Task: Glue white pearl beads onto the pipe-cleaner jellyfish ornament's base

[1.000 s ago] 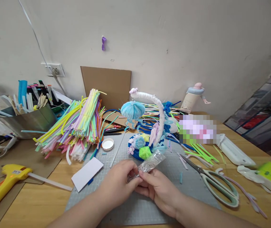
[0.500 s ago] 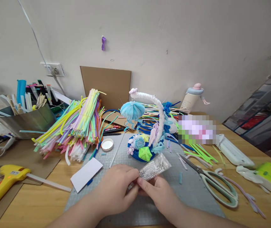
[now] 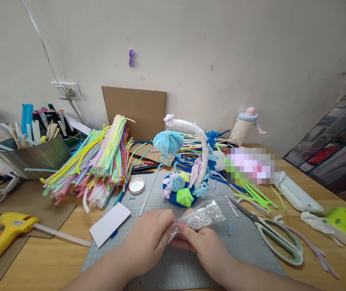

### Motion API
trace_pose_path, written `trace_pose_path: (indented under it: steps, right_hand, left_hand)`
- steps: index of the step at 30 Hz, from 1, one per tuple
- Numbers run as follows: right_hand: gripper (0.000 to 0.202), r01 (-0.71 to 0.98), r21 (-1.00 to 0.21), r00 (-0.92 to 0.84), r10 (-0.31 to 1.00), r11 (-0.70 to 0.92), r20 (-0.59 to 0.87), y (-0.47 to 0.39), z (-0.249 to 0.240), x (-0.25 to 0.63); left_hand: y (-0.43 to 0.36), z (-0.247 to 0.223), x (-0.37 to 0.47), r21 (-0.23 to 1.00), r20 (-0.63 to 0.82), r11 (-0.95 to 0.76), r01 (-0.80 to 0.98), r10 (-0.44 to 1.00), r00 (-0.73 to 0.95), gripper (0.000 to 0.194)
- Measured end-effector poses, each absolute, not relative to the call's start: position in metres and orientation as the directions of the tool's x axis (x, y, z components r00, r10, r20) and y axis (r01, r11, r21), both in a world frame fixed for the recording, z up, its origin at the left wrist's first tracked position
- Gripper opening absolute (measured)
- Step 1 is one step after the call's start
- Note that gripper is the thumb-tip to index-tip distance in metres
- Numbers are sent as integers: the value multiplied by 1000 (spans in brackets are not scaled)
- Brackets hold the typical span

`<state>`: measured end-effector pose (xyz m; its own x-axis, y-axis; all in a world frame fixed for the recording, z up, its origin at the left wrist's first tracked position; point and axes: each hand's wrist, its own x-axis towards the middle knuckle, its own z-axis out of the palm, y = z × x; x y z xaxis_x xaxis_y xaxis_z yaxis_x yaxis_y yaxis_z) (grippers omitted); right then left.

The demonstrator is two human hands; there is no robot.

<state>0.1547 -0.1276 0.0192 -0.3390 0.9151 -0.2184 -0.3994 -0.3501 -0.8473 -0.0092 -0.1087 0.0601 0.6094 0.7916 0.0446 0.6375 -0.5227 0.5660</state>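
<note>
Clear plastic, crinkled and glossy, makes up the small bag of pearly beads [image 3: 201,217] in the lower centre of the frame, slanting up to the right above a grey cutting mat [image 3: 248,250]. Its lower-left end is pinched between the thumb and bent fingers of the left hand [image 3: 150,234], while the right hand [image 3: 209,247] grips it from below, thumb pressed on its face and fingers curled underneath, partly hidden. The bag's upper-right end sticks out free of both hands. Just behind it, at the middle of the frame, stands a pipe-cleaner ornament: a dark blue base [image 3: 172,201] carrying a lime-green pentagonal piece [image 3: 185,197], a fuzzy white arch [image 3: 204,161] rising on the right and bending over to the left, and a light blue jellyfish [image 3: 168,142] below the arch's tip. Left of the hands, a white card [image 3: 110,224] lies tilted on the mat, with a round white lid [image 3: 136,186] farther back. Scissors with pale green-and-white handles [image 3: 282,239] rest at lower right, partly over the mat, blades slightly apart. At lower left lies a yellow hot glue gun [image 3: 13,223], a translucent glue stick [image 3: 62,235] reaching from it toward the mat. Pastel pipe cleaners [image 3: 109,157] are heaped left of centre.
</note>
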Motion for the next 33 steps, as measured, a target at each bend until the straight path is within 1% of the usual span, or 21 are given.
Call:
trace_pose_path:
  steps: [3, 8, 11, 13, 15, 18, 20, 21, 22, 23, 24, 25, 26, 27, 29, 31, 33]
  right_hand:
    - [28, -428, -826, -359, 908, -366, -217, -126, 19, 158]
    - [22, -450, -787, -462, 864, -423, -200, -127, 23, 164]
    - [21, -431, -779, -545, 819, -456, -178, -129, 27, 169]
    - [22, -390, -784, -591, 784, -484, -190, -131, 28, 175]
    - [28, -286, -816, -629, 741, -503, -237, -131, 29, 184]
    - [42, 0, -859, -704, 610, -512, -364, -130, 35, 208]
    - [43, 189, -823, -697, 517, -536, -496, -123, 44, 232]
    - [42, 307, -805, -687, 468, -507, -556, -117, 50, 247]
    - [39, 407, -795, -637, 485, -449, -600, -109, 55, 262]
    - [39, 515, -794, -544, 593, -323, -594, -98, 58, 279]
    - [45, 628, -761, -397, 773, -164, -494, -85, 60, 295]
    - [50, 679, -725, -261, 885, -116, -386, -71, 59, 311]
    - [52, 721, -685, -161, 937, -102, -309, -57, 55, 326]
    - [50, 775, -623, -51, 974, -101, -221, -44, 48, 339]
    - [39, 876, -466, 98, 992, -125, -81, -23, 29, 360]
    - [32, 936, -324, 151, 989, -141, 6, -12, 7, 371]
    - [28, 970, -215, 133, 989, -116, 69, -8, -11, 374]
  left_hand:
    - [-107, 64, -11, 701, 3, -392, 596, 837, 547, 28]
    - [-102, 72, -18, 895, -15, -238, 378, 830, 558, 32]
    - [-101, 74, -21, 966, -62, -97, 239, 812, 580, 32]
    - [-101, 73, -21, 983, -113, -4, 181, 768, 630, 31]
    - [-102, 71, -19, 982, -153, 35, 184, 715, 682, 31]
    - [-103, 68, -15, 962, -206, 11, 272, 680, 703, 31]
    - [-103, 66, -12, 935, -255, -7, 355, 685, 683, 30]
    - [-102, 65, -11, 919, -278, -10, 394, 692, 666, 29]
    - [-102, 64, -10, 905, -297, -11, 426, 701, 649, 29]
    - [-101, 64, -10, 892, -312, -10, 451, 709, 633, 28]
    - [-101, 63, -9, 883, -322, -10, 470, 715, 621, 28]
    - [-101, 63, -9, 876, -330, -10, 483, 718, 613, 28]
    - [-101, 63, -9, 869, -336, -9, 494, 722, 605, 27]
    - [-100, 64, -9, 864, -340, -9, 504, 727, 597, 27]
    - [-100, 65, -8, 857, -341, -8, 516, 741, 578, 27]
    - [-99, 66, -7, 854, -339, -1, 520, 758, 557, 27]
    - [-98, 66, -6, 852, -342, 10, 523, 767, 542, 27]
